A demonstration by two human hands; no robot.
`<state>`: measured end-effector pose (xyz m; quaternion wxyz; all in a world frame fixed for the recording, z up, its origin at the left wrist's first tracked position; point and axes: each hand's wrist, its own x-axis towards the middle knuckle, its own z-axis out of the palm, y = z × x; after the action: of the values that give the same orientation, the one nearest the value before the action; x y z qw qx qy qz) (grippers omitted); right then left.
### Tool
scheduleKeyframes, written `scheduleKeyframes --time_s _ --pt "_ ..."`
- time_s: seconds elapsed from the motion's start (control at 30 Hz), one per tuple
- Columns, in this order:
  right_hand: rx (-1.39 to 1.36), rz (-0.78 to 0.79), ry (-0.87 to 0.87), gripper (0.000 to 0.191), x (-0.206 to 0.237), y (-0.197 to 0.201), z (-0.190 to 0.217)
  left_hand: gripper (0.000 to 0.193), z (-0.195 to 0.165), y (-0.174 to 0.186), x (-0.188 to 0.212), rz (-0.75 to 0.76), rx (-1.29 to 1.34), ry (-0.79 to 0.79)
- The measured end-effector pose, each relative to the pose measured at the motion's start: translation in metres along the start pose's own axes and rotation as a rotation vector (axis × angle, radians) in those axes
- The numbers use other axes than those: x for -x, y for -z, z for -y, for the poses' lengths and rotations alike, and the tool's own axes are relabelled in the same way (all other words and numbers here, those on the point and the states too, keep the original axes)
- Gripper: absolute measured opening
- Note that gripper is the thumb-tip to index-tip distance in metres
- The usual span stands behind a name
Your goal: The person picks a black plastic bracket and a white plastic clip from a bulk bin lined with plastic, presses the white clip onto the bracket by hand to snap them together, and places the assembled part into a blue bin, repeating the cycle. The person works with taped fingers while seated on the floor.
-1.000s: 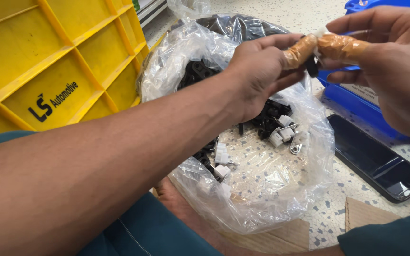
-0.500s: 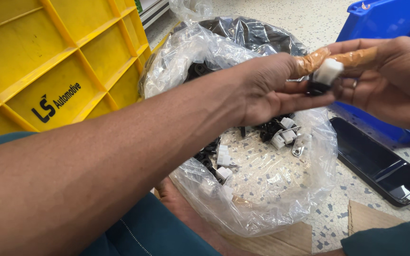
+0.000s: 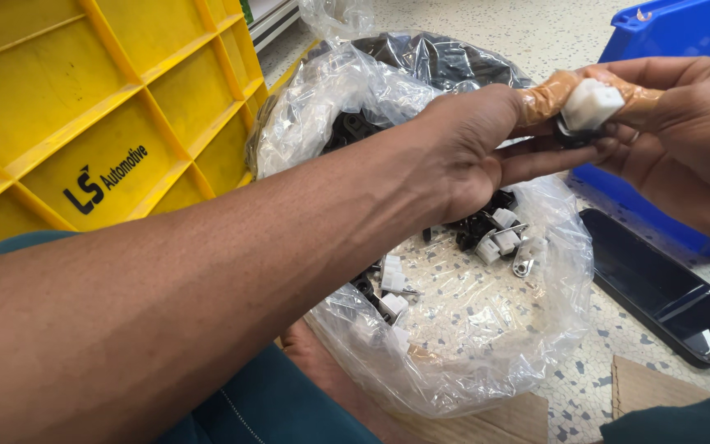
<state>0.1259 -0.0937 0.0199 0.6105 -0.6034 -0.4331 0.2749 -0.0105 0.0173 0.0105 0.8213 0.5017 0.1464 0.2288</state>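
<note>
Both the left hand and the right hand pinch one small white-and-black plastic clip, while many such clips remain in the clear plastic bag.

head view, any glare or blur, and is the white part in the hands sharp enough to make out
Head view: even, soft light without hard shadows; glare streaks on the clear plastic bag and a reflection on the black phone; the white part between left hand and right hand is fairly sharp; the near forearm looks enlarged by the wide lens.
</note>
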Motion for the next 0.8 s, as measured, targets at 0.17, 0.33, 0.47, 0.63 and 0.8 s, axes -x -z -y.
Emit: scheduleKeyframes --time_s 0.17,0.33,0.47,0.63,0.8 --pt "0.067 -0.041 -0.036 0.033 0.003 -0.001 0.003 0.033 0.004 0.000 -0.008 -0.040 0.010 0.015" --pt "0.041 0.204 -0.132 0.049 0.003 0.002 0.012 0.035 0.008 0.010 -0.011 0.091 -0.037 0.075" --pt "0.130 0.151 -0.079 0.040 0.005 0.002 0.016 0.036 0.010 0.013 -0.011 0.154 0.014 0.128" --pt "0.178 0.089 -0.136 0.045 0.005 -0.002 0.018 0.043 0.008 0.016 -0.008 0.188 0.093 0.185" --pt "0.099 0.295 -0.199 0.045 -0.004 0.006 0.018 0.043 0.006 0.017 -0.004 0.142 0.038 0.272"
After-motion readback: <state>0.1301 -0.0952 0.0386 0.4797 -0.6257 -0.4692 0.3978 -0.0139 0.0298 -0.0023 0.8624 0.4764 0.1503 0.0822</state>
